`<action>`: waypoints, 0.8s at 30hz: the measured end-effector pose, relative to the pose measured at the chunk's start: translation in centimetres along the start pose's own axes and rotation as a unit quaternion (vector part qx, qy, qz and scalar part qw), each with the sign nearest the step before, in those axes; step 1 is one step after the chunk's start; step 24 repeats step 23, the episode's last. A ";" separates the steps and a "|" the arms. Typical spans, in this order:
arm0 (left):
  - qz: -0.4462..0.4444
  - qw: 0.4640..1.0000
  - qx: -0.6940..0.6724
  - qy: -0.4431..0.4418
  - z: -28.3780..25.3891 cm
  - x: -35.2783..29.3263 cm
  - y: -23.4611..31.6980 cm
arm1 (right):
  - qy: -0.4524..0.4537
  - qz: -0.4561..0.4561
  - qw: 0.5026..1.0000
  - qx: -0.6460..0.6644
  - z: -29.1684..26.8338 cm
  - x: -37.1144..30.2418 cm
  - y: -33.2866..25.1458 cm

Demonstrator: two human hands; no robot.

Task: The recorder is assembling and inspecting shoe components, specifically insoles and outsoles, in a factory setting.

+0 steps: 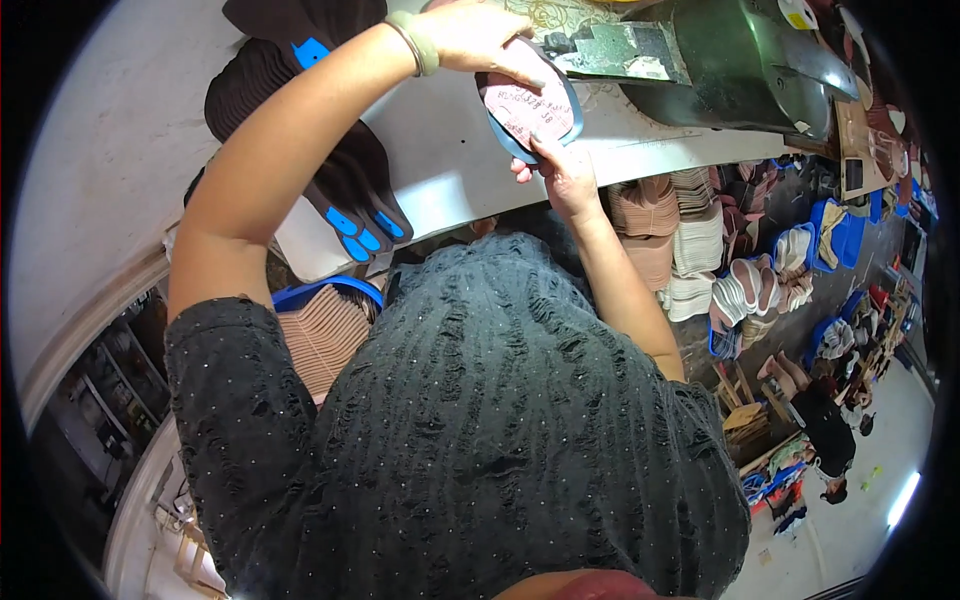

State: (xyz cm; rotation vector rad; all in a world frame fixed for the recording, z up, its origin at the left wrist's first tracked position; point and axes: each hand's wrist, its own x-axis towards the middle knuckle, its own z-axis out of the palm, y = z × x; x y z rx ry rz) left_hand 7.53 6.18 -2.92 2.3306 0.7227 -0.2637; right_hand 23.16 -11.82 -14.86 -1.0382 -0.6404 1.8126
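So the person is holding a single shoe insole [528,108] up over the white counter [450,170], pinkish face showing with a blue rim around it. Both hands are on it: the left hand [478,38] is coming in from above with its fingers [520,68] pinching the upper edge, and the right hand [562,172] is supporting the lower edge from underneath, fingers curled up against it. So both are gripping the insole, neither is loose.

It's sitting right next to the dark green machine [740,70] at the back of the counter, close to it, but I can't tell whether it's actually touching.

As for progress, it looks like somewhere in the middle of a big batch to me. There's a fan of dark insoles with blue patches [350,190] lying on the counter to the left, a blue bin of tan pieces [325,335] just below, and stacks of tan and white soles [680,240] piled on the floor to the right. Which pile is finished and which is waiting, I honestly can't say.
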 end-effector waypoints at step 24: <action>0.101 0.960 -0.217 -0.142 -1.0 2.6 -5.1 | 0.007 -0.001 0.999 -0.038 1.5 3.2 -2.4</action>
